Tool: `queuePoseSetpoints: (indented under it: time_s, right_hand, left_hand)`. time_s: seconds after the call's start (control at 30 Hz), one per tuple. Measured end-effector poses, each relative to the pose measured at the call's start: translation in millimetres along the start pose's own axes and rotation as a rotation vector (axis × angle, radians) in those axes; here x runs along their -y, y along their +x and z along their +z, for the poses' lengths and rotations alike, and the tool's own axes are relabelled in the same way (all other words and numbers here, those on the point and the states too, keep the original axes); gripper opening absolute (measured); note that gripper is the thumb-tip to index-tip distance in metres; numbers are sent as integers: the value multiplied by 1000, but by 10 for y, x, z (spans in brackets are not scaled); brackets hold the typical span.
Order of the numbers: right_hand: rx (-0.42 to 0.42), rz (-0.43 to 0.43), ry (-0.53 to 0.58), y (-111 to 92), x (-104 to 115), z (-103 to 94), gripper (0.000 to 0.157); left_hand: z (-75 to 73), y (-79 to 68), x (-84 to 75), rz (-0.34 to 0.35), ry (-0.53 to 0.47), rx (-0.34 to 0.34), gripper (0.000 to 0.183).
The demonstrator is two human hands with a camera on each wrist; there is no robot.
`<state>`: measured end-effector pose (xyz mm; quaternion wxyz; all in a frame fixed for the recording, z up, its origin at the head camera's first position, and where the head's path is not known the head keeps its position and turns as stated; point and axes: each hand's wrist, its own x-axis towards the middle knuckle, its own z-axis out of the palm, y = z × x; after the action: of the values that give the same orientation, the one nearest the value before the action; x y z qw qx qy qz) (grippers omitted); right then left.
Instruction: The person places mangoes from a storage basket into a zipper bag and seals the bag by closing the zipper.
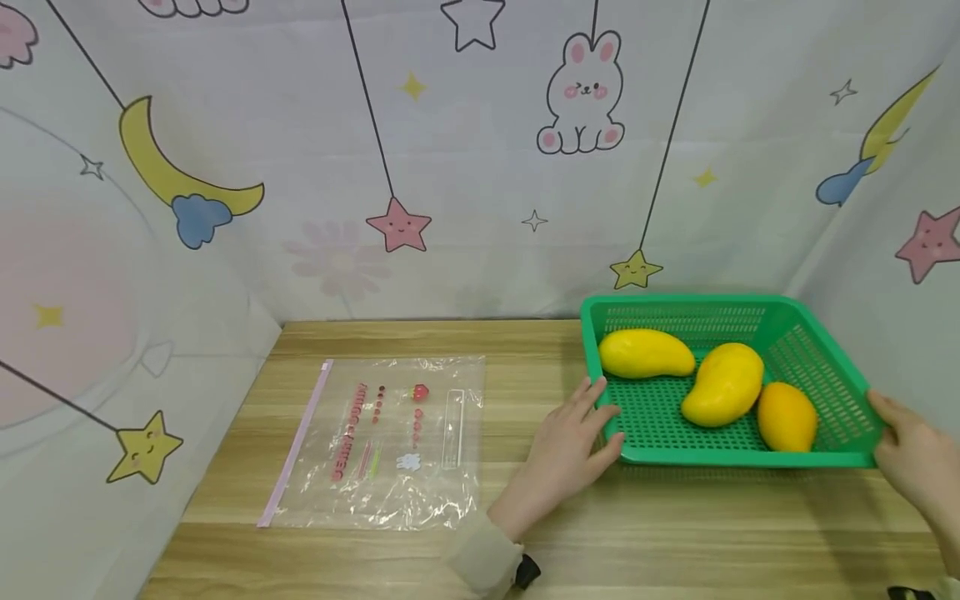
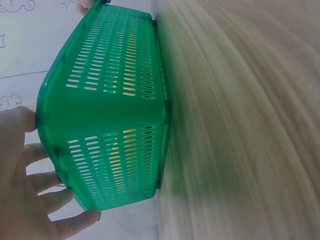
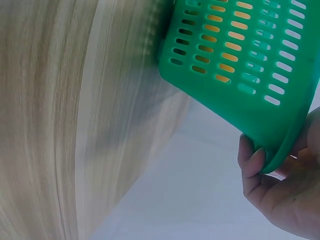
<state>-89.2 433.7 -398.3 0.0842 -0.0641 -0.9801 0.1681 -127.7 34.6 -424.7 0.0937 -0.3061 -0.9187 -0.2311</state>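
Head view: I had the green basket (image 1: 750,459) between my two hands, at the far side of the wooden table (image 1: 690,542). Left hand (image 1: 564,450) spread wide, fingers fairly straight, touching the rim at its side; right hand (image 1: 911,454) curled round the rim at the opposite corner, gripping it. Basket: bright plastic, rectangular, slotted walls, mesh-like floor, smooth thick rim. Three mangoes inside, glossy and smooth. The long yellow mango (image 1: 647,353) lay sideways, just beyond the left fingertips; the plump yellow mango (image 1: 725,386) sat slantwise, about midway between the hands; the orange-yellow mango (image 1: 787,417), rounder and deeper in colour, was the one nearest the right hand. Wrist views showed yellow through the slots. Left of the left hand, a clear zip bag (image 1: 390,442) lay flat, pink-edged, red print.
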Motion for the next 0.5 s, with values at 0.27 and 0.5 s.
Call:
queuePoseSetpoints:
  time_s: [0.27,0.5]
  right_hand:
    - [-1,-21,7,-24,-13,26,52]
    - [16,-13,18,-56,17,30,51]
  left_hand:
    - [-34,-95,4,0,10,-2,37]
    - [-60,-162,24,-6,23,-1,38]
